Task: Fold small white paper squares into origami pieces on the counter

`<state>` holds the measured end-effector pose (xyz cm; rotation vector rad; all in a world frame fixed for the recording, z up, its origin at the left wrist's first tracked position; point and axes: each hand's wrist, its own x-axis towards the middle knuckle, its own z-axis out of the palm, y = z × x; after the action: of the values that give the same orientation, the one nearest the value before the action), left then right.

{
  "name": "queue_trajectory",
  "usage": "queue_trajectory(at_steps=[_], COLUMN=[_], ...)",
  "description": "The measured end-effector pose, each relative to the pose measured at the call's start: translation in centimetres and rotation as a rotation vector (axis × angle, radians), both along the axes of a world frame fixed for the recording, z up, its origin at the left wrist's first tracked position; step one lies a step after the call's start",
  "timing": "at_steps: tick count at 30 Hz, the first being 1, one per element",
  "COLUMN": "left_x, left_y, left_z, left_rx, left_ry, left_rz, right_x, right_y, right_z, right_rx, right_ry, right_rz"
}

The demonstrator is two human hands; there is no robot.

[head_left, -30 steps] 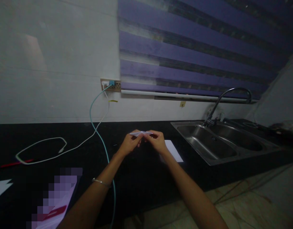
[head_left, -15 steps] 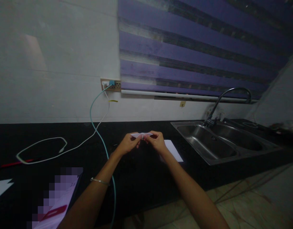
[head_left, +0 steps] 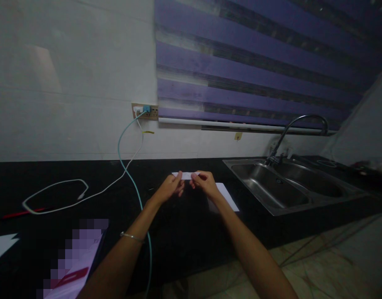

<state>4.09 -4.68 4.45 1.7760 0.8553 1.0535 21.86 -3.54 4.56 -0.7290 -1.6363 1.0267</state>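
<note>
Black counter (head_left: 184, 241) runs below a striped purple blind (head_left: 259, 79). Above it, the left hand (head_left: 171, 187) and right hand (head_left: 207, 182) pinch a small white paper strip (head_left: 186, 176) between them, one toward each end. Both thumbs lie on its near face, probably with fingers bracing from behind, which seems to keep it level and flat. A white sheet (head_left: 228, 198) rests on the counter beside the right forearm (head_left: 245, 238), partly hidden by it, perhaps placed for easy reach. As for containers, the steel sink (head_left: 290, 209) has two basins, a curved faucet (head_left: 282, 135) rising behind them; dimness makes their floors hard to read. A wall outlet (head_left: 154, 112) holds a white plug (head_left: 136, 109) and a teal plug (head_left: 146, 109).
</note>
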Motion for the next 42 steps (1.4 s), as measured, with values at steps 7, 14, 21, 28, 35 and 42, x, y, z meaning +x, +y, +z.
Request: queue_trajectory(at_steps=[7,14,21,28,35,42], left_x=[0.0,-0.4,-0.6,-0.8,-0.2,-0.1], left_y=[0.0,-0.2,0.6,2.4,1.9,1.5], left_z=[-0.2,0.2,-0.4,-1.5,-1.4,-1.4], left_rx=[0.019,0.017,-0.026,-0.358,-0.293,-0.206], left_ry=[0.011,0.003,-0.072,-0.248,-0.163,-0.045], left_rz=[0.030,0.029,0.038,-0.145,-0.046,0.058], right_x=[0.1,0.4,0.5,0.5,0.7,1.3], right_y=[-0.5,-0.4,-0.4,0.6,0.8,2.1], right_z=[0.5,0.6,0.6,-0.2,-0.3,-1.8], right_rx=[0.036,-0.008,0.052,-0.023,-0.115,-0.159], right_ry=[-0.007,-0.056,-0.094,-0.040,-0.040,-0.239], right_rz=[0.021,0.011,0.024,-0.011,-0.008,-0.004])
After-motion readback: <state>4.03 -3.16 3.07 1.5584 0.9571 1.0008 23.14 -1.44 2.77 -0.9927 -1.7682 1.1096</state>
